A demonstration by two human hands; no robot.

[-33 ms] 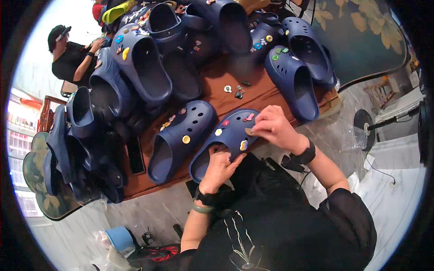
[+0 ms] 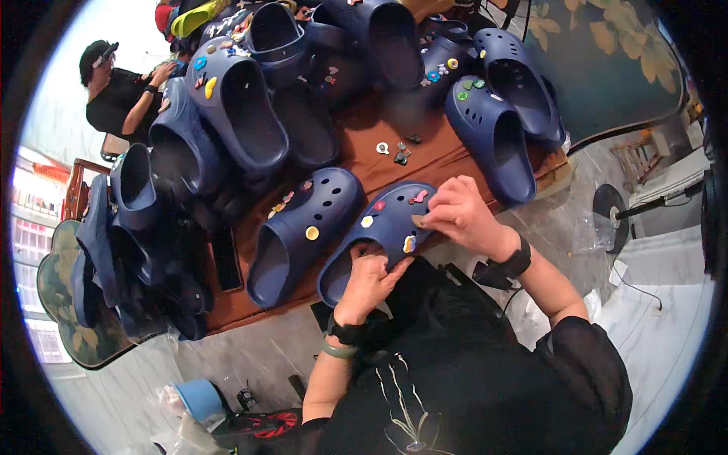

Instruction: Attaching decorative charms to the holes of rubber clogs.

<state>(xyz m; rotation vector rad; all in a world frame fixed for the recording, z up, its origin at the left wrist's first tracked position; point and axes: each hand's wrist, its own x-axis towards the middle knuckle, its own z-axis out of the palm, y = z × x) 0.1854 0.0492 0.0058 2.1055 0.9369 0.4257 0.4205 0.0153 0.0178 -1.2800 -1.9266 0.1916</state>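
My left hand grips a navy clog, its fingers reaching into the foot opening and the thumb along the outer side. Several shoe charms dot this clog's upper: white, pink and multicoloured ones. At its right side my right hand is closed in a pinch on a small brownish shoe charm against the upper; the hidden fingertips leave its shape unclear. Just left lies another navy clog, with a yellow round charm and several more along its side, and some bare holes.
Many navy clogs are piled at the far left of the brown-covered table. A clog with green charms stands at the right. Loose charms lie mid-table. A dark phone-like slab lies near the left edge. Another person works beyond.
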